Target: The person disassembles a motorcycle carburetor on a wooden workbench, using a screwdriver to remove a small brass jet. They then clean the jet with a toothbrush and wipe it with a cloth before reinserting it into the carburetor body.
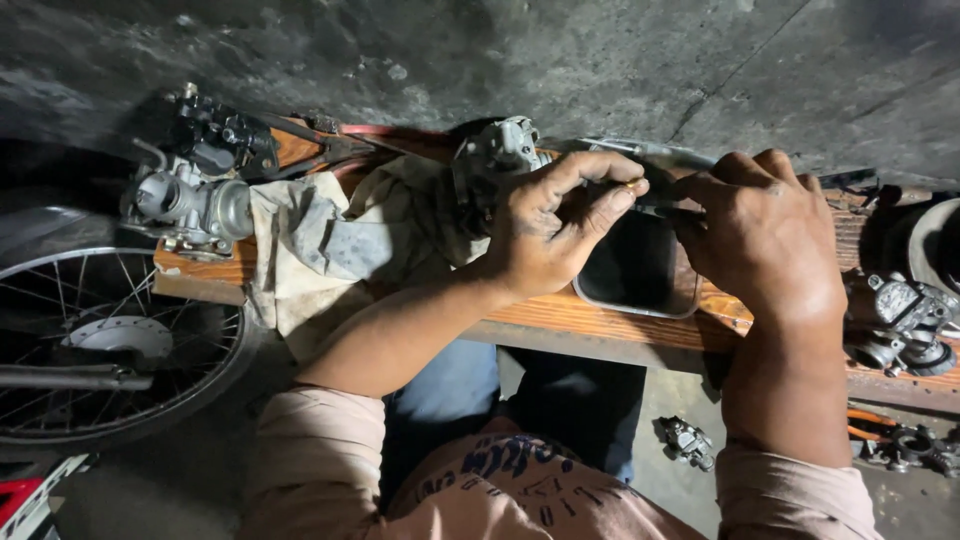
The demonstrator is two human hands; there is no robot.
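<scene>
Left hand (545, 235) pinches brass jet (634, 184), lying crosswise

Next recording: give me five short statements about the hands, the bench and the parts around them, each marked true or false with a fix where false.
1. The left hand pinches a small brass-coloured part between thumb and forefinger. True.
2. The right hand lies flat on the floor. False: it is raised over the wooden bench, holding a thin dark tool toward the small part.
3. A dark rectangular tray sits on the bench under the hands. True.
4. A dirty rag lies on the bench left of the left hand. True.
5. The spoked wheel stands at the right edge of the view. False: it is at the lower left.
</scene>
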